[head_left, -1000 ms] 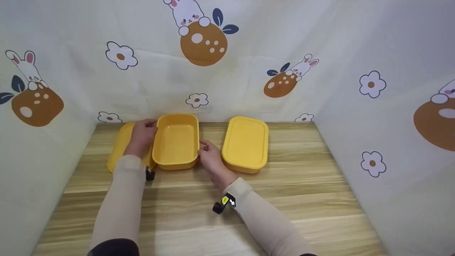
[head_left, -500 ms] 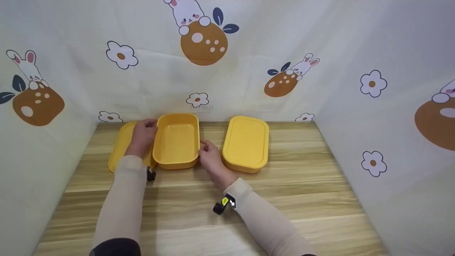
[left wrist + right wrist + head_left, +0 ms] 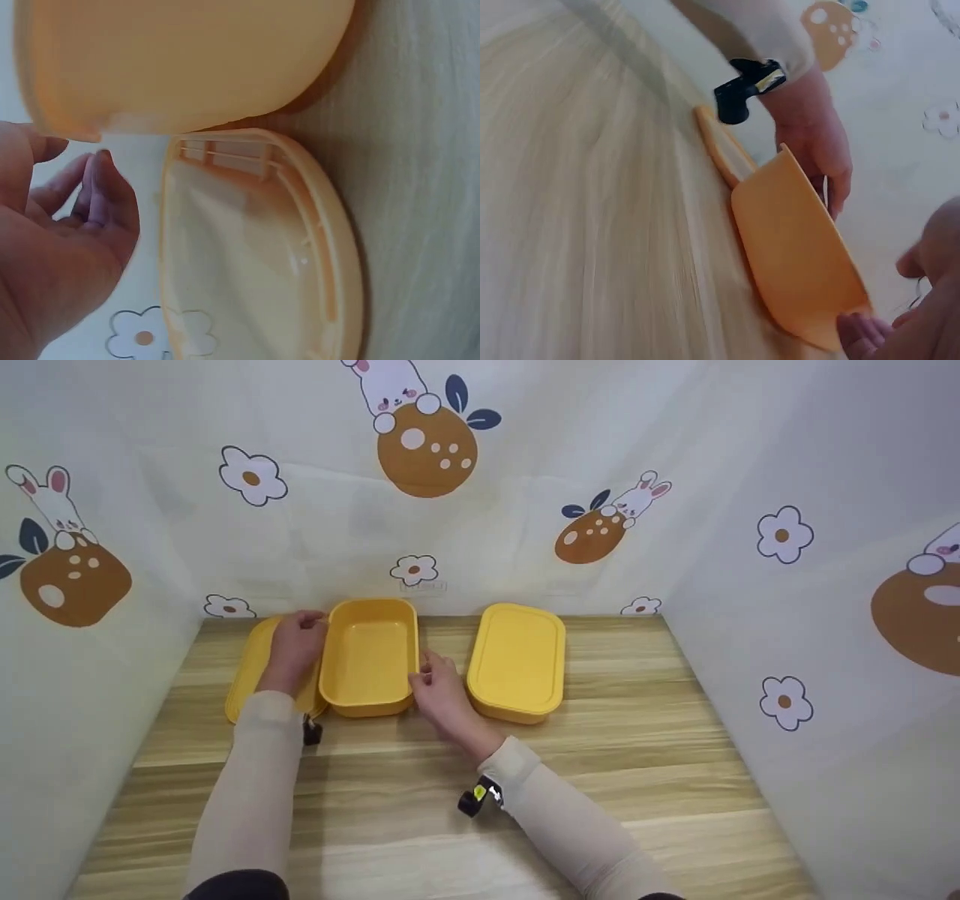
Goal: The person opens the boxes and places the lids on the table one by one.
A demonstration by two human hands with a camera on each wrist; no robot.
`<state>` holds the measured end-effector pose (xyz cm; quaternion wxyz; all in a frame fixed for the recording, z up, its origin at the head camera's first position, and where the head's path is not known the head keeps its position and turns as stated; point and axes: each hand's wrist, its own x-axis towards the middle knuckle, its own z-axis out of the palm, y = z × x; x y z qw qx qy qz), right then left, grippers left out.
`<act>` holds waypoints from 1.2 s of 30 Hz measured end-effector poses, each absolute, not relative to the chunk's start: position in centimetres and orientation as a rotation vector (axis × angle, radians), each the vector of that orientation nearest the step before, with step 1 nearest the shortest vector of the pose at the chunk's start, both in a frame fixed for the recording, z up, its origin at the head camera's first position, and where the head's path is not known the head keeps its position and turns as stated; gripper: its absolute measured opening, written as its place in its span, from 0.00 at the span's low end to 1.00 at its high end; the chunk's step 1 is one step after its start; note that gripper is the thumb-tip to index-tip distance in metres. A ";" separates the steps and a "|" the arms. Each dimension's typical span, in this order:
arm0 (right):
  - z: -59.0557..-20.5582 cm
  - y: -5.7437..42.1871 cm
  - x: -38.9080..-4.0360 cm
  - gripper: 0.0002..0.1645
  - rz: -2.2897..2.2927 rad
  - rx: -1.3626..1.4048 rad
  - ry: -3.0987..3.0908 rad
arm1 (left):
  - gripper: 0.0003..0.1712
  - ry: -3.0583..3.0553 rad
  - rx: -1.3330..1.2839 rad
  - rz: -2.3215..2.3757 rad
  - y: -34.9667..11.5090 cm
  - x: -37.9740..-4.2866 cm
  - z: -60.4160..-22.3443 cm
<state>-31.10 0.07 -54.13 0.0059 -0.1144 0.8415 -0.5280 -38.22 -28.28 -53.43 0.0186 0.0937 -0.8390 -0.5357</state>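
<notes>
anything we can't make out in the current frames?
- Head: inside of the closed yellow rectangular plastic box; its flat yellow lid covers it.
- Head: part of the loose yellow rectangular plastic lid; left hand blocks it.
- Left wrist: rest of the open yellow rectangular plastic box; cut by top edge.
- Right wrist: much of the right hand; cut by frame edges. Blur hides whether it touches the open box.
</notes>
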 end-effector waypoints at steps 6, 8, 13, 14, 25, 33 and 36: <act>-52.7 2.6 -28.6 0.37 -1.249 -0.812 2.824 | 0.24 -2.565 0.314 -1.572 -27.3 -37.0 -52.0; -52.4 3.8 -28.0 0.35 -1.272 -0.877 2.768 | 0.22 -2.544 0.264 -1.514 -26.4 -36.6 -51.6; -52.0 7.7 -27.0 0.28 -1.385 -0.969 2.666 | 0.15 -2.522 0.072 -1.292 -23.3 -35.1 -51.1; -51.9 8.6 -26.8 0.27 -1.403 -0.988 2.662 | 0.13 -2.525 0.032 -1.260 -22.6 -34.7 -51.1; -53.3 17.4 -24.6 0.21 -1.412 -1.063 2.770 | 0.08 -2.606 -0.331 -1.325 -16.5 -28.9 -50.9; -53.7 20.0 -23.9 0.19 -1.504 -0.969 2.774 | 0.06 -2.625 -0.395 -1.536 -14.5 -26.4 -52.8; -53.6 20.6 -23.8 0.18 -1.554 -0.894 2.772 | 0.06 -2.630 -0.398 -1.599 -14.1 -26.0 -53.2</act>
